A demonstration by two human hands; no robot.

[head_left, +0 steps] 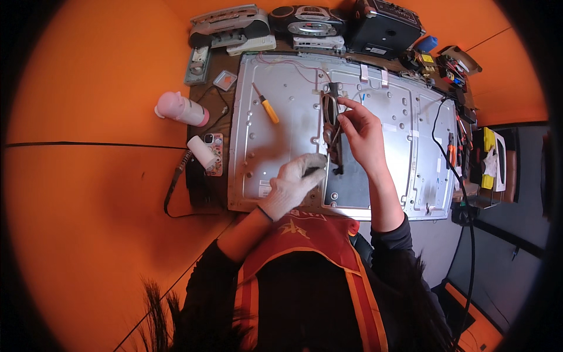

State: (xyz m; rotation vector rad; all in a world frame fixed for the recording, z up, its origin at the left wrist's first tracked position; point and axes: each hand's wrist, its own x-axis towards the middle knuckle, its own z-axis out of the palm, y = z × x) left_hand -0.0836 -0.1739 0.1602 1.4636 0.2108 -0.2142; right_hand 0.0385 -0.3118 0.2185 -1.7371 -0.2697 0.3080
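My right hand (365,134), bare, pinches a long dark part (330,132) with thumb and index finger. That part has an oval frame near its far end and stands over a large silver metal back panel (281,126). My left hand (293,182), in a pale work glove, is curled beside the part's near end. Its thumb and fingers close around something dark that I cannot make out. A yellow-handled screwdriver (269,110) lies on the panel to the left. Thin red wires (299,67) run across the panel's far side.
Left of the panel are a pink bottle (185,110), a white cylinder (202,152) and a phone (216,164). Radios (308,22) and a black speaker box (382,29) line the back. Hand tools (453,149) and a black cable (437,126) sit along the right edge.
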